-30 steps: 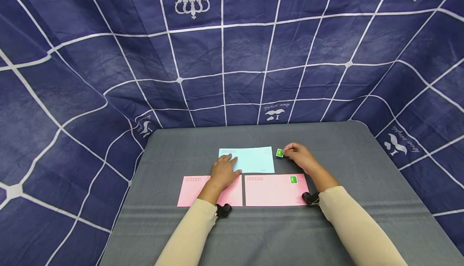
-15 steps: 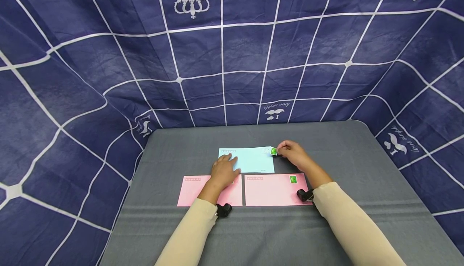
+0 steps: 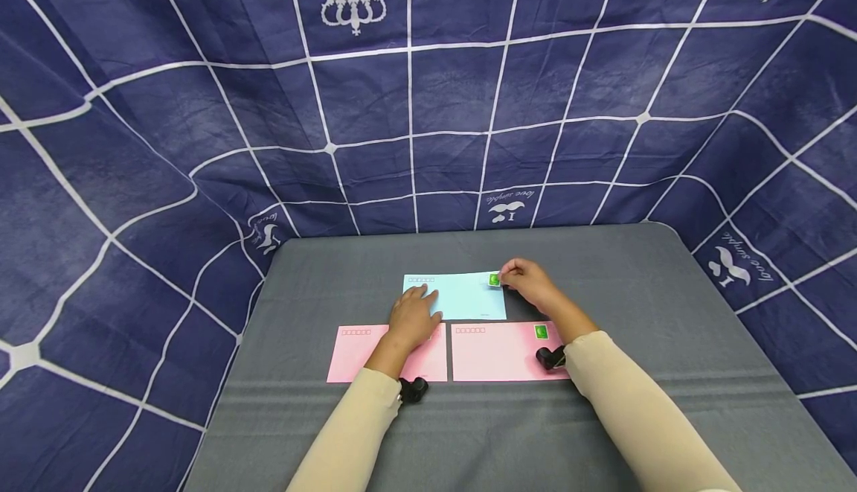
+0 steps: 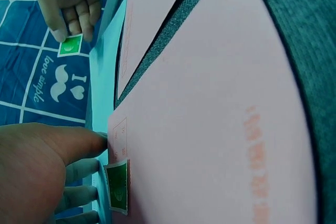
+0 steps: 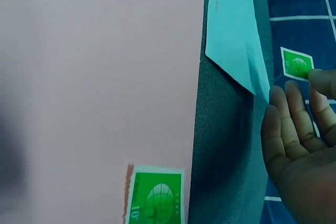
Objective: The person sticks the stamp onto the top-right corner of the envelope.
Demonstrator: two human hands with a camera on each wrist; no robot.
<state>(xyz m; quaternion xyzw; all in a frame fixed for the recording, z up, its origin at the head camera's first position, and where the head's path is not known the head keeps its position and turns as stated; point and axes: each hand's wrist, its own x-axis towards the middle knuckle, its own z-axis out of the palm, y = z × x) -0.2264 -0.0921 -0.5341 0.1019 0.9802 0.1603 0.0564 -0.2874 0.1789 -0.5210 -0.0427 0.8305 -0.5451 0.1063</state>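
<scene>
My right hand [image 3: 525, 281] pinches a green postage stamp [image 3: 494, 279] between thumb and finger. In the head view the stamp overlaps the top right corner of a light blue envelope [image 3: 469, 298]; both wrist views show it held by one edge, a little above the paper. My left hand [image 3: 411, 318] lies with fingers spread on the left part of the blue envelope. Beneath that hand and wrist is a pink envelope [image 3: 355, 354], whose stamp [image 4: 118, 187] shows in the left wrist view.
A second pink envelope [image 3: 498, 358] lies at the right of the front row, a green stamp [image 3: 541, 332] at its upper right. My right wrist camera [image 3: 550, 358] hangs over it. Blue gridded cloth [image 3: 448, 90] walls the grey table [image 3: 321, 276] at the back and sides.
My right hand has carried the pinched stamp leftward, from beside the blue envelope to over its top right corner. The left hand stays put.
</scene>
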